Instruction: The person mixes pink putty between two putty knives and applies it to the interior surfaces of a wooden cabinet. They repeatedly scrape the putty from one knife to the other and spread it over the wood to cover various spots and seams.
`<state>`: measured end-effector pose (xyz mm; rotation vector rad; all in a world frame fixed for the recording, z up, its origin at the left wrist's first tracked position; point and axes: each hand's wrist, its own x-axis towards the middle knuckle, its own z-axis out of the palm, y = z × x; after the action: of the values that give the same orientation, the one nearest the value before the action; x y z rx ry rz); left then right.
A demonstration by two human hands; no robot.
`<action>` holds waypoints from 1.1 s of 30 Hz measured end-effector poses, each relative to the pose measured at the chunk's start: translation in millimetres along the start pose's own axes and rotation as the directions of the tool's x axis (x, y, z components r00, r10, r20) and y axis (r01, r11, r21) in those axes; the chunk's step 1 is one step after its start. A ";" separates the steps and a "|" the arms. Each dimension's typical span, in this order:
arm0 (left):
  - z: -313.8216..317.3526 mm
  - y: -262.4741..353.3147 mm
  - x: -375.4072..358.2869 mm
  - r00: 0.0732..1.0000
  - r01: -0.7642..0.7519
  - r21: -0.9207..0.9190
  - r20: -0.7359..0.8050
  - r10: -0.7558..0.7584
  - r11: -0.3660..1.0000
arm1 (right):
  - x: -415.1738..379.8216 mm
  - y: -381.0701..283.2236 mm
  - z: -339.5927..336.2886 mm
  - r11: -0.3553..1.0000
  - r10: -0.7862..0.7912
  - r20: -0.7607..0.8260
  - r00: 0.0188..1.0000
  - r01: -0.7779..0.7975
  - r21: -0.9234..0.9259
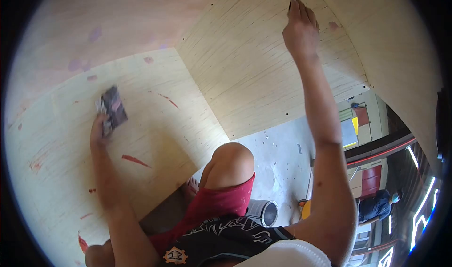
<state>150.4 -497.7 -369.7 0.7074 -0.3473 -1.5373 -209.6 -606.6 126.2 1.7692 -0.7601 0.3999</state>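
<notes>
My left hand [97, 131], blurred by motion, is closed on the edge of a dark rectangular putty board [114, 108] smeared with grey and pinkish putty. It is held in front of a pale plywood panel [155, 83] marked with reddish streaks and patches. My right arm reaches far up, and my right hand [301, 29] is closed on a thin, dark-edged scraper [292, 2]. Its tip shows past my fingers, against a second plywood panel [245, 55]. The fingers cover most of the scraper.
Plywood panels meet in a corner around me. My bent knee [230, 166] rises in the middle. A metal can [262, 212] stands on the speckled grey floor [278, 154]. Another person [376, 207] in dark clothes is farther off at the right, near bright ceiling lights.
</notes>
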 end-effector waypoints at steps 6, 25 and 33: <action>4.1 7.9 3.4 0.995 0.102 -0.002 -0.004 -0.102 0.995 | 49.8 41.3 85.5 0.934 0.111 0.189 0.976 -0.037 -0.355; 22.2 16.4 -4.3 0.996 0.083 -0.135 0.047 -0.077 0.987 | 93.8 24.1 110.7 0.861 0.355 0.495 0.793 -0.072 -0.503; 25.5 19.0 -6.0 0.992 0.114 -0.134 0.071 -0.105 0.984 | 93.1 51.0 128.5 0.783 0.341 0.277 0.898 -0.109 -0.612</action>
<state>149.3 -499.0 -337.4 0.5782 -0.2499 -1.6735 -188.5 -763.8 177.6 1.1680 -1.2348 -0.0373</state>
